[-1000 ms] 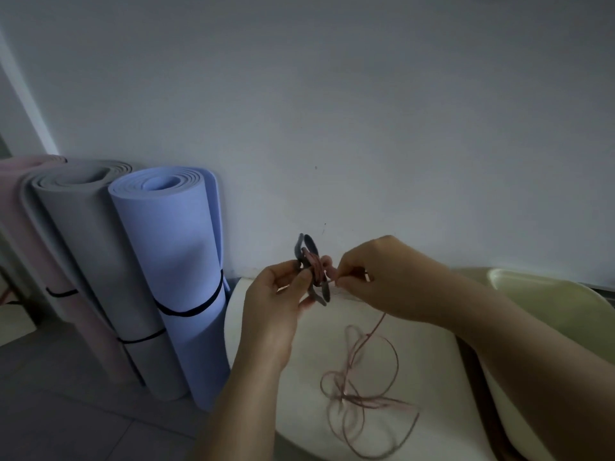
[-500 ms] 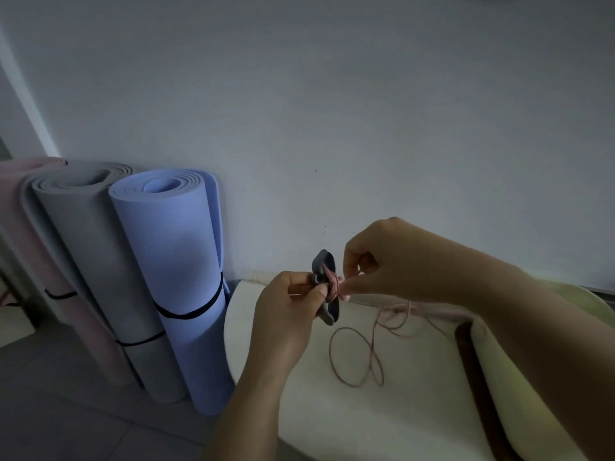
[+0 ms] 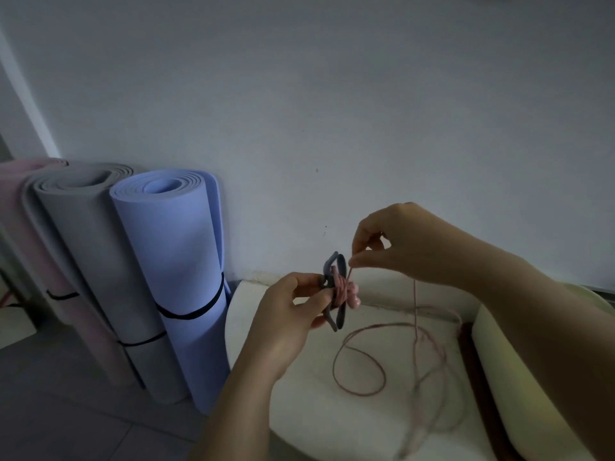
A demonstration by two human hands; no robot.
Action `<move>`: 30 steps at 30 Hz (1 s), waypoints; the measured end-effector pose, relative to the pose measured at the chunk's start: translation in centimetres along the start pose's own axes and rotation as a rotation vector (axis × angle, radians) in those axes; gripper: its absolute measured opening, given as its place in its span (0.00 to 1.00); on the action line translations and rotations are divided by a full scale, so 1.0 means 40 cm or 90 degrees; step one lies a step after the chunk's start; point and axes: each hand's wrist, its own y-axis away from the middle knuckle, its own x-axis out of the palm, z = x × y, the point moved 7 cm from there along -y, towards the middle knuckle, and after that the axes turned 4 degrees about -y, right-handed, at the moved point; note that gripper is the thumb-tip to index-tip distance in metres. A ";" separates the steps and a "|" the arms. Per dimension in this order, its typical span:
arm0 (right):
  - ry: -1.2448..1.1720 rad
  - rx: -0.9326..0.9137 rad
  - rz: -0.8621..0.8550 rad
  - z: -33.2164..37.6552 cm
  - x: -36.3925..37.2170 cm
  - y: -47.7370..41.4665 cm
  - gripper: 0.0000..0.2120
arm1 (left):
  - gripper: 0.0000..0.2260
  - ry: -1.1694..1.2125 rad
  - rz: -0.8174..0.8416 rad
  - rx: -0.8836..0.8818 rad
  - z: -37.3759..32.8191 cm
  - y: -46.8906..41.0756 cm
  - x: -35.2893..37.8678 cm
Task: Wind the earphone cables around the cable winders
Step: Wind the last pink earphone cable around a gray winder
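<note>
The left hand (image 3: 283,314) is gripping the dark grey cable winder (image 3: 340,314), its fingers (image 3: 312,304) curling round the winder's left edge. The pink earphone cable (image 3: 344,289) is sitting in several turns round the winder's waist, just right of those fingers. The right hand (image 3: 406,241) is pinching one strand of the cable between its fingers (image 3: 357,261), just beside the winder's top. Below those fingers the loose cable is hanging down and lying in loops on the pale cushion (image 3: 309,414). Well left of the left fingers, a blue rolled mat (image 3: 179,261) and a grey rolled mat (image 3: 83,234) are standing against the wall (image 3: 332,94).
</note>
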 end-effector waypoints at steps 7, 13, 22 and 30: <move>-0.224 0.001 0.002 -0.042 0.010 -0.005 0.05 | 0.09 0.011 0.093 0.029 -0.019 0.012 0.010; -0.717 0.091 0.081 -0.117 0.147 0.007 0.07 | 0.12 0.157 0.134 0.057 -0.031 0.013 0.022; -0.688 0.224 -0.024 -0.079 0.261 0.031 0.14 | 0.12 0.444 0.080 0.032 -0.036 0.002 0.030; -0.248 0.059 -0.023 0.001 0.210 0.030 0.11 | 0.10 0.454 -0.076 0.003 0.011 -0.020 -0.011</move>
